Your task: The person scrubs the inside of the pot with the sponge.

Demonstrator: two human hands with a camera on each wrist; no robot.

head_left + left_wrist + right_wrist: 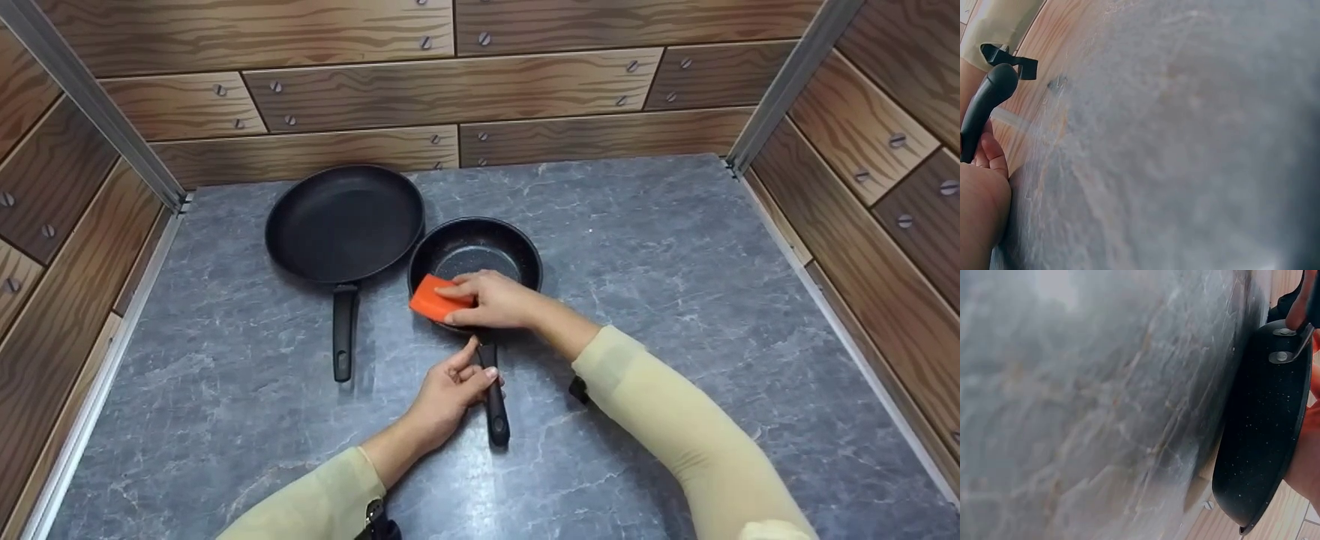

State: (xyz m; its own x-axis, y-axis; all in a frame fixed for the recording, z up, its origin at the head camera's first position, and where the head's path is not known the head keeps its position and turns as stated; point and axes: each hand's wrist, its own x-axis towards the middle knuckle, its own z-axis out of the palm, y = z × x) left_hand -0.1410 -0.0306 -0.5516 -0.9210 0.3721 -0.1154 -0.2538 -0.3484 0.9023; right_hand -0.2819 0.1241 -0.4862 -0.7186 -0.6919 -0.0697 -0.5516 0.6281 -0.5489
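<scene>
A small black frying pan (480, 247) with a speckled inside sits mid-table, its handle (497, 412) pointing toward me. My left hand (450, 390) grips that handle close to the pan, thumb over the top; the handle's rounded end (1002, 81) shows beside the hand (982, 197) in the left wrist view. In my right hand (499, 300) is an orange sponge (435, 300), held between thumb and fingers at the pan's near left rim. From the right wrist view, the pan's speckled outer wall (1266, 422) and riveted handle bracket (1282, 356) appear, hiding most of the right hand.
A larger black frying pan (345, 225) stands to the left, its rim beside the small pan and its handle (343, 334) toward me. Wood-patterned walls (450, 90) enclose the grey marbled table (660, 247) at the back and both sides.
</scene>
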